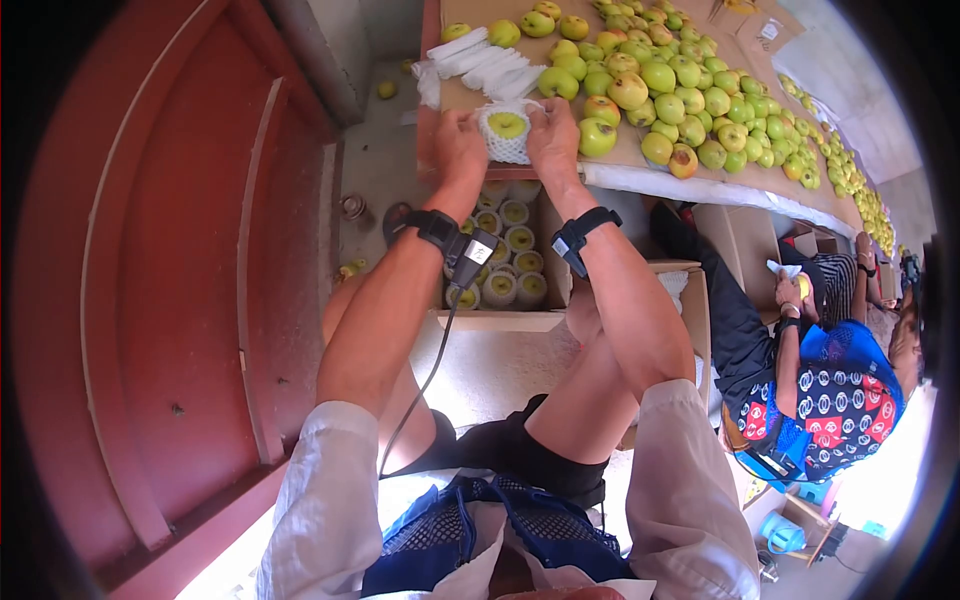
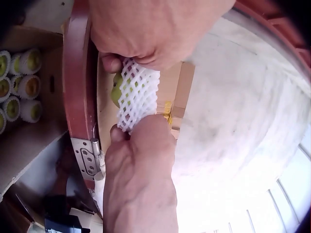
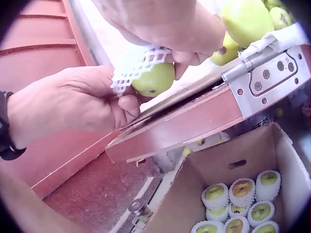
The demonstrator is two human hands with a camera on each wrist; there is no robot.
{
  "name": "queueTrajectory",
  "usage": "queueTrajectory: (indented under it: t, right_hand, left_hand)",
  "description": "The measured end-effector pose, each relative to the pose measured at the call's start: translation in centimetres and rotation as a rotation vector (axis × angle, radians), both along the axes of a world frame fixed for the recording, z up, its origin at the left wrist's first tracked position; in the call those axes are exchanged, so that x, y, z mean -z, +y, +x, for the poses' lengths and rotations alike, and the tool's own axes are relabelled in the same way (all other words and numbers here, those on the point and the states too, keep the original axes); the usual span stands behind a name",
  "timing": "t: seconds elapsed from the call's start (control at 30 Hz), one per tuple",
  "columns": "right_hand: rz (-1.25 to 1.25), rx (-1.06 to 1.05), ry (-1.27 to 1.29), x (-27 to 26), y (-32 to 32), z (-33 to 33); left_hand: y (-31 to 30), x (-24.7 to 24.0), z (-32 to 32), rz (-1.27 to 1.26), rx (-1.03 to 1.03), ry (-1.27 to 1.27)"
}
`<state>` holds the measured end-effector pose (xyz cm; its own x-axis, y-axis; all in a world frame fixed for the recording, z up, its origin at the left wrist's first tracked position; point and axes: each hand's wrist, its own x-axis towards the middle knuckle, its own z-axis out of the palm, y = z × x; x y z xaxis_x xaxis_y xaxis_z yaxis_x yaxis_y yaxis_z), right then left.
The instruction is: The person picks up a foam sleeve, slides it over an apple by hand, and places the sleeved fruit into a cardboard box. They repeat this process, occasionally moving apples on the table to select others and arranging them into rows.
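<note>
A green apple [image 1: 508,124] sits partly inside a white foam net sleeve [image 1: 508,150] at the table's near edge. My left hand [image 1: 460,150] pinches the net on one side, and my right hand [image 1: 553,140] pinches it on the other. In the right wrist view the net [image 3: 141,65] covers only part of the apple [image 3: 155,80], whose lower end shows bare between my left hand [image 3: 82,97] and right hand [image 3: 165,24]. From the left wrist, the net [image 2: 138,94] appears stretched between the fingers of both hands.
Flattened foam nets [image 1: 485,65] lie beyond my hands. Many loose apples [image 1: 690,100] cover the table to the right. Below the edge stands a cardboard box [image 1: 545,320] with netted apples [image 3: 243,189]. A red door [image 1: 180,250] is at left; another person [image 1: 820,390] sits at right.
</note>
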<state>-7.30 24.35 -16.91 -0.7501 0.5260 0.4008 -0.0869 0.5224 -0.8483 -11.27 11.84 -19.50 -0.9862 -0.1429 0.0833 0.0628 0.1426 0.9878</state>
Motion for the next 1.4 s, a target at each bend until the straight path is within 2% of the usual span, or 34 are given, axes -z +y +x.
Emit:
queueTrajectory:
  t: [0.13,0.2,0.27,0.33,0.43,0.53,0.63,0.77,0.87,1.03,1.17,1.23,1.4]
  right_hand:
    - [0.066,0.056,-0.074,1.7,0.4,-0.7]
    - [-0.019,-0.002,-0.196,2.0,0.9,-1.4]
    - [-0.24,-0.062,-0.306,2.1,1.3,-1.7]
    - [-0.601,-0.125,-0.4,-0.5,0.7,0.0]
    - [-0.594,-0.113,-0.295,-0.9,0.4,0.6]
    - [-0.468,-0.101,-0.138,0.7,0.7,-0.3]
    - [-0.634,-0.107,-0.061,0.4,0.5,0.0]
    - [-0.643,-0.141,0.087,-1.1,0.0,0.8]
    - [-0.698,-0.179,0.123,-2.1,-0.1,1.5]
    - [-0.764,-0.175,0.184,-2.8,-0.1,1.5]
    - [-0.497,-0.136,0.211,-3.8,-0.1,2.1]
    - [-0.425,-0.106,0.21,-4.1,-0.3,2.0]
    - [-0.616,-0.208,0.316,-3.9,-1.3,1.9]
  left_hand:
    - [0.1,0.7,0.0,-0.065,-0.004,-0.008]
    - [0.2,0.7,0.0,-0.073,-0.006,-0.022]
    - [0.3,0.3,0.3,-0.077,-0.006,-0.032]
    - [0.3,-0.1,0.7,-0.082,-0.014,-0.033]
    - [0.5,-0.8,1.1,-0.004,-0.013,-0.069]
    - [0.7,-0.4,1.0,0.132,-0.01,-0.078]
    - [1.0,-0.6,1.1,0.314,0.021,-0.078]
    - [1.3,-0.5,1.7,0.592,0.109,-0.027]
    - [0.7,-3.5,3.9,0.384,0.157,-0.015]
    - [0.9,-6.2,5.4,0.199,0.137,-0.182]
    - [1.3,-4.6,3.7,0.131,0.087,-0.108]
    - [0.9,-5.9,4.0,0.151,0.094,-0.096]
    - [0.7,-9.3,6.2,0.084,0.046,-0.032]
